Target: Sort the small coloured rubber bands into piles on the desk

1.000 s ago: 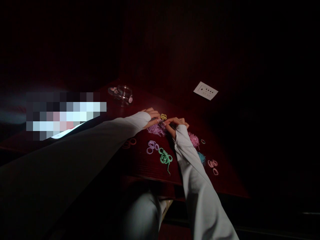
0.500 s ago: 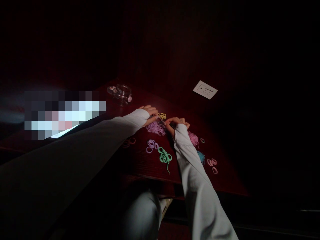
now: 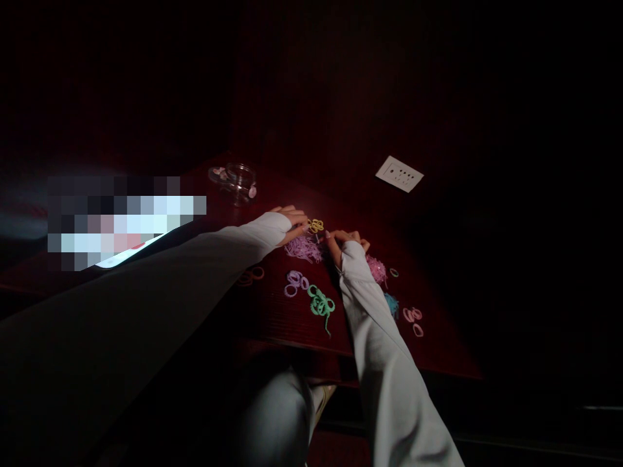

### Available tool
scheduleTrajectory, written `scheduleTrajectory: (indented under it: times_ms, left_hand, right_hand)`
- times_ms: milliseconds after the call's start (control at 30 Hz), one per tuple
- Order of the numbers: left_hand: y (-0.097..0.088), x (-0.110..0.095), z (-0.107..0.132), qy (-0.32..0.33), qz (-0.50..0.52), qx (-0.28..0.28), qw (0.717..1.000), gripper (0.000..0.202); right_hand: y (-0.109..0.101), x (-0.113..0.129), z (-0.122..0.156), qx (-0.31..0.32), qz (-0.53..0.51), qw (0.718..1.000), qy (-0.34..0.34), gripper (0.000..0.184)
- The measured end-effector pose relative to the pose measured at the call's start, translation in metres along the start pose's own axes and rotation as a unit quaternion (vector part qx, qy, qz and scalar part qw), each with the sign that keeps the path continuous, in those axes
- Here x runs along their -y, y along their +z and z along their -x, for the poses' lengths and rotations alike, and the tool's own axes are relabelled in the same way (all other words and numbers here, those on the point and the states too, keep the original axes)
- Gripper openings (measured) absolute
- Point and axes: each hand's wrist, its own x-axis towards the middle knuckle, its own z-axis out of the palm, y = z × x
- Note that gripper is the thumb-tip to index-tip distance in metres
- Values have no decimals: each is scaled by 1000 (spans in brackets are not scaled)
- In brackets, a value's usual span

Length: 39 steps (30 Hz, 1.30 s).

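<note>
My left hand is over the far side of a pile of thin purple strips, thumb and fingers closed together at the tips. Just right of the pile, my right hand has its thumb and forefinger drawn into a pinch. A tiny pale piece shows between the two hands, too small to name. What either hand holds is too small and dim to make out. Beyond the fingertips lie yellow loops. Pink strips sit beside my right wrist, partly behind the sleeve.
Purple rings, green coiled loops, orange rings, pink rings and teal strips lie on the dark red table. A clear jar stands at the back. A socket plate is on the wall. A blurred-out bright screen is left.
My right hand has drawn slightly away from my left, widening the gap between the fingertips. The pale piece that spanned them now shows only as a speck. My left hand has barely moved.
</note>
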Motion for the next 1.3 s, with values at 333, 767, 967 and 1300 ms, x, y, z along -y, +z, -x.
scheduleTrajectory:
  times_ms: [333,767,967,1300]
  left_hand:
    - [7,8,-1,32,-8,-7,999,33]
    - [4,5,0,53,8,6,999,27]
    - [-1,0,0,49,23,16,998,32]
    - [3,3,-2,88,47,8,995,29]
  right_hand:
    - [-4,10,2,12,-25,1000,5,47]
    - [-7,7,-3,11,-71,997,13,42]
    - [-7,8,-3,-3,-75,997,10,41]
    - [-4,1,-4,6,-67,998,1,41]
